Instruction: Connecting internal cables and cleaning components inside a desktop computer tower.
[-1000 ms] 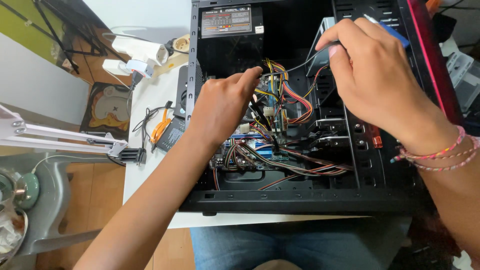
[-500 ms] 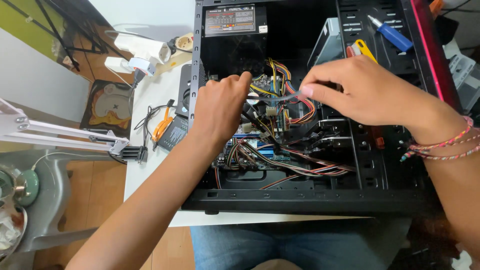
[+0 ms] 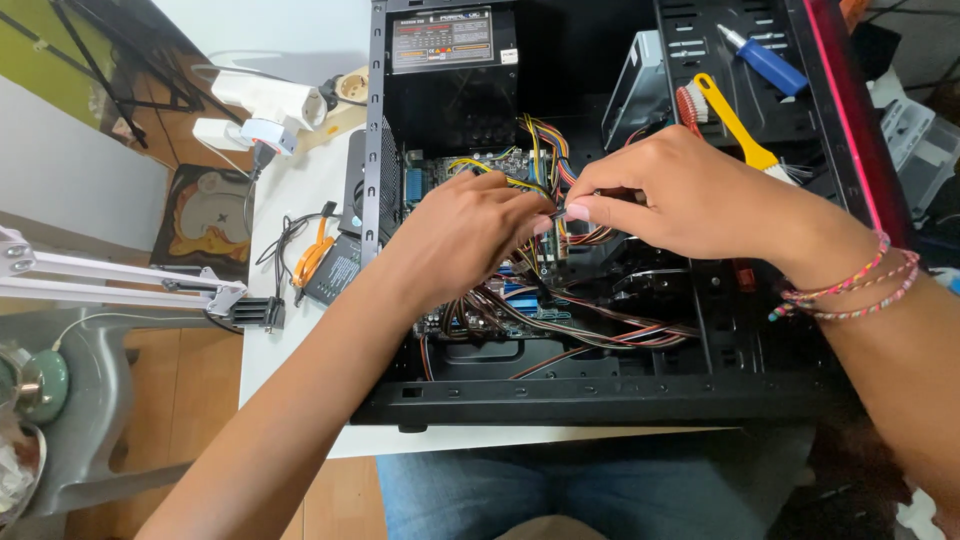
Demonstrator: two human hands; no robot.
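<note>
Inside the open computer case [image 3: 600, 410], both hands meet over the motherboard [image 3: 480, 300]. The right hand [image 3: 690, 200] pinches a small dark connector [image 3: 556, 212] between thumb and forefinger; its long axis runs left to right. The left hand [image 3: 465, 235] is curled narrow, its fingertips touching the same connector from the left, among the coloured cables [image 3: 540, 140] above the motherboard.
</note>
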